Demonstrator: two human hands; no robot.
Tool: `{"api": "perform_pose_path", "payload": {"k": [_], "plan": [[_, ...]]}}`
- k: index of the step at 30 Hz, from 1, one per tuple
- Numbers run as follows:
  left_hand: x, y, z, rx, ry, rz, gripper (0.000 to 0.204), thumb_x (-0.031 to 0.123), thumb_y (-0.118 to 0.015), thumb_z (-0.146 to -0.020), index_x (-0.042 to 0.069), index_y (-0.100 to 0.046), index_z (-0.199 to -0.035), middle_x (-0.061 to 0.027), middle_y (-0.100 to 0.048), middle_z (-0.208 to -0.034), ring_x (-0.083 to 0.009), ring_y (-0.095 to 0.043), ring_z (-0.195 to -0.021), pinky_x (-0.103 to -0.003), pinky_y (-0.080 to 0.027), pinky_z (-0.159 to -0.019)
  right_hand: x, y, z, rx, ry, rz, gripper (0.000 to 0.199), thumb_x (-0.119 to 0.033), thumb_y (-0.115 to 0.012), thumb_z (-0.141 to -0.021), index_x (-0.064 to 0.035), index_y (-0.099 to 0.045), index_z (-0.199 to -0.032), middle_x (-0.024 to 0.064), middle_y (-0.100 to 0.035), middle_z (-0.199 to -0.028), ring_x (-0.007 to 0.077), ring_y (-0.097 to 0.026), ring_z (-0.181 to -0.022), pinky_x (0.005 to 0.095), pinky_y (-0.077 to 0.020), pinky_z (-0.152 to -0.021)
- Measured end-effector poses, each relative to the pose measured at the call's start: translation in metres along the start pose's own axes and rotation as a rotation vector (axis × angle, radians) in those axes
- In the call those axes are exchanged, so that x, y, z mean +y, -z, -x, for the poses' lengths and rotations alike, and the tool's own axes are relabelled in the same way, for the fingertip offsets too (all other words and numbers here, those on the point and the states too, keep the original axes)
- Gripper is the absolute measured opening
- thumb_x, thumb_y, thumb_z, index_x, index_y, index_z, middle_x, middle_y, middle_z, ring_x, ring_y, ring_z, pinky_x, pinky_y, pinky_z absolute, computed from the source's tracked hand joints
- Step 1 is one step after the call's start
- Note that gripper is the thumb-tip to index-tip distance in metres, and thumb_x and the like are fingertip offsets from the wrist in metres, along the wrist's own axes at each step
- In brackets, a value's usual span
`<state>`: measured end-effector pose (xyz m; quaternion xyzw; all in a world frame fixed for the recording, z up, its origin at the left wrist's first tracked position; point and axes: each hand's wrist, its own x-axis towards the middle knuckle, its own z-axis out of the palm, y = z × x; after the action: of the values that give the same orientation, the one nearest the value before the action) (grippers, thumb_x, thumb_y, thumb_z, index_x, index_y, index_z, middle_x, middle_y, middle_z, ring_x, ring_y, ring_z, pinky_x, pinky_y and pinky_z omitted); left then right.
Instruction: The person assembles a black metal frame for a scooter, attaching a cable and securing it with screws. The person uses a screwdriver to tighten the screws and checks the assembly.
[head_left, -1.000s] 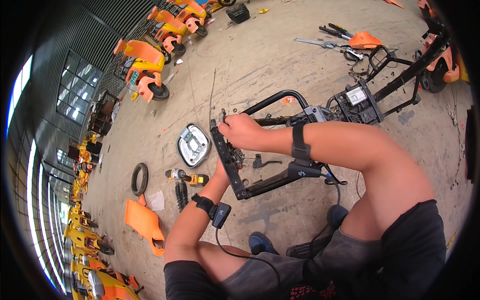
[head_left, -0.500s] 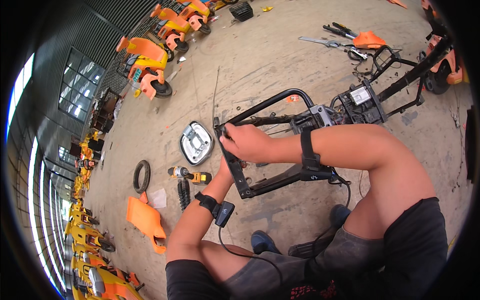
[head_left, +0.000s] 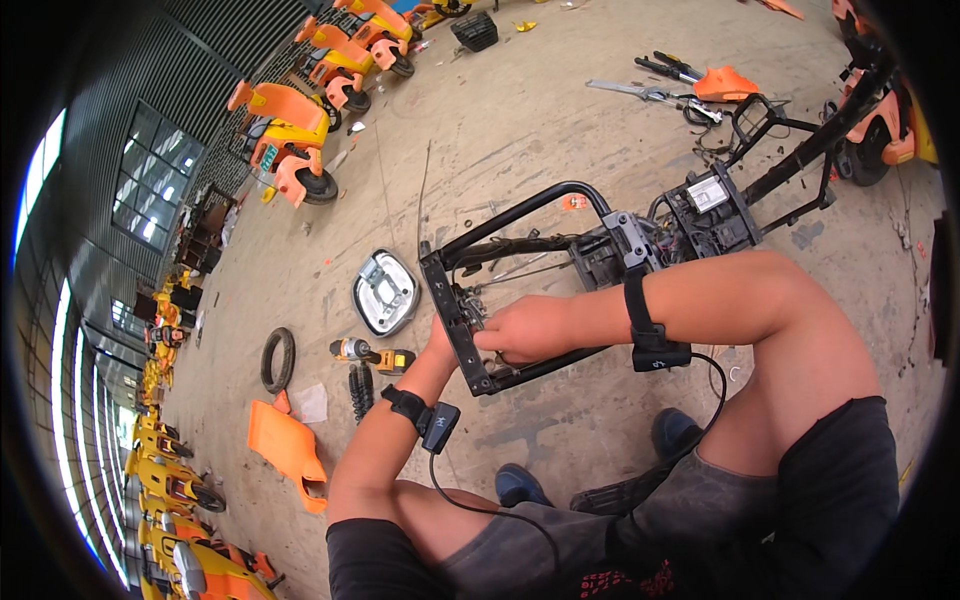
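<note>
Head view: black metal frame [head_left: 520,290] lies on the floor [head_left: 520,130]. It looks heavy and stiff; grab its bars. Right hand [head_left: 530,328] fingers curl on it. Left hand [head_left: 440,345] fingers: cannot tell.

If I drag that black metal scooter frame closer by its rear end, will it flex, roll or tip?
Probably stiff: the black metal tube frame looks like joined tubing, so it should move as one piece. Likely heavy, since a battery-like box and wiring sit in it. Rolling seems unlikely; it lies flat on the concrete floor. Both the left hand and right hand rest on its end.
</note>
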<state>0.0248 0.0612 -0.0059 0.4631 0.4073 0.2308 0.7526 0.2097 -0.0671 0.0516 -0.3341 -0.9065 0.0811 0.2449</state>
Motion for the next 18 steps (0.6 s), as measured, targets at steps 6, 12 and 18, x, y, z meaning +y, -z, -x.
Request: {"api": "perform_pose_path", "payload": {"k": [6, 12, 18], "plan": [[0.006, -0.002, 0.007, 0.0, 0.001, -0.004, 0.037, 0.049, -0.049, -0.093, 0.016, -0.062, -0.101, -0.0044, -0.063, -0.076, -0.022, -0.056, -0.053, -0.035, -0.042, -0.046, 0.005, -0.003, -0.004, -0.219, -0.019, 0.131, 0.022, -0.022, -0.059, -0.084, -0.0065, -0.055, -0.099, 0.0166, -0.066, -0.079, 0.0392, -0.065, -0.076, 0.0506, -0.0508, -0.064], [0.006, 0.003, 0.004, 0.021, 0.008, -0.071, 0.039, 0.052, -0.05, -0.092, 0.016, -0.063, -0.101, -0.0051, -0.063, -0.078, -0.0235, -0.057, -0.054, -0.037, -0.042, -0.046, 0.003, 0.012, -0.01, 0.062, -0.418, -0.213, 0.025, -0.027, -0.06, -0.087, -0.0036, -0.062, -0.096, 0.0185, -0.068, -0.08, 0.041, -0.065, -0.075, 0.051, -0.0513, -0.068], [0.007, -0.003, 0.004, 0.023, -0.01, 0.029, 0.032, 0.042, -0.047, -0.095, 0.015, -0.062, -0.1, -0.002, -0.061, -0.072, -0.0159, -0.053, -0.049, -0.03, -0.039, -0.043, 0.022, 0.045, -0.033, 0.381, -0.621, -0.625, 0.025, -0.023, -0.061, -0.085, 0.0015, -0.064, -0.083, 0.0157, -0.067, -0.069, 0.0333, -0.068, -0.07, 0.0414, -0.0538, -0.066]]}}
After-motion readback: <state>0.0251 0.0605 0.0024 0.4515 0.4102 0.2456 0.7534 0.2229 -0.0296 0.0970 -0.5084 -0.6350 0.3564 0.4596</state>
